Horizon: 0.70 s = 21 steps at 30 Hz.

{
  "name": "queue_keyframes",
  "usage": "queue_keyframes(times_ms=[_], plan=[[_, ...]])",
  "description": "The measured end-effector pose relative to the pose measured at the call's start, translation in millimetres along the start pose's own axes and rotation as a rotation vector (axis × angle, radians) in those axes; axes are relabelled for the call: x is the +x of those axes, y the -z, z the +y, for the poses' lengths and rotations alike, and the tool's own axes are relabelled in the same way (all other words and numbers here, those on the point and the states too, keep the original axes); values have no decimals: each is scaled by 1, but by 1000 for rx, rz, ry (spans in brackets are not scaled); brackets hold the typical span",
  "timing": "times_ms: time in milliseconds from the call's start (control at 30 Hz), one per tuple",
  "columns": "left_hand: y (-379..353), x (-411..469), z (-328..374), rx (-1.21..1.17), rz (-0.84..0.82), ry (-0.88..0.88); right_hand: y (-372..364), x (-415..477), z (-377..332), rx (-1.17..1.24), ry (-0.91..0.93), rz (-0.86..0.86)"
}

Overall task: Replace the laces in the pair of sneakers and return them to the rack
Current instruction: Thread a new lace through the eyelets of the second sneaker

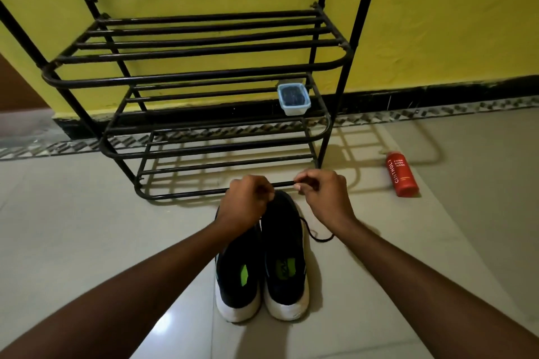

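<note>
The sneakers (237, 268) stand side by side on the floor (87, 242), heels toward the person and toes toward the rack (175, 79). The left hand (246, 201) and right hand (320, 192) are slightly apart over the right sneaker's (284, 242) toe end, each pinching the black lace (316, 234). Its slack trails rightward, nearer the right hand.

Sneakers (287, 256) before the shoe rack (198, 76)
The pair stood side by side on the floor (87, 242); a plastic container (293, 98) sat at a lower shelf's right end; a body-wash bottle (402, 174) lay right of the rack.
</note>
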<state>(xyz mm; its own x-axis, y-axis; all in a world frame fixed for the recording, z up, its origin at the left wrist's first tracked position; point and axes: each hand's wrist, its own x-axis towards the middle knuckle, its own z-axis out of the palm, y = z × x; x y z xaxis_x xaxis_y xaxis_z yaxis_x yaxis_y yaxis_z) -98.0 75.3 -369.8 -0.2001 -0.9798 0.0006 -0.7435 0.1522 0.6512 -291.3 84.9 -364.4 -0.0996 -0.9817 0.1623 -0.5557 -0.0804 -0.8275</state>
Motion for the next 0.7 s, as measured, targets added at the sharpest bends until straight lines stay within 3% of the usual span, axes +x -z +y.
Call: queue_keyframes(times_ms=[200,333,500,700], plan=[[80,-3,59,-633,212,-24,48,10,-84,325,77,177],[136,-14,105,-842,258,-90,76,12,-141,536,123,208],[181,-28,156,-749,276,-135,95,14,-192,531,195,260],[197,-44,182,-804,289,-105,108,10,-223,571,238,306]])
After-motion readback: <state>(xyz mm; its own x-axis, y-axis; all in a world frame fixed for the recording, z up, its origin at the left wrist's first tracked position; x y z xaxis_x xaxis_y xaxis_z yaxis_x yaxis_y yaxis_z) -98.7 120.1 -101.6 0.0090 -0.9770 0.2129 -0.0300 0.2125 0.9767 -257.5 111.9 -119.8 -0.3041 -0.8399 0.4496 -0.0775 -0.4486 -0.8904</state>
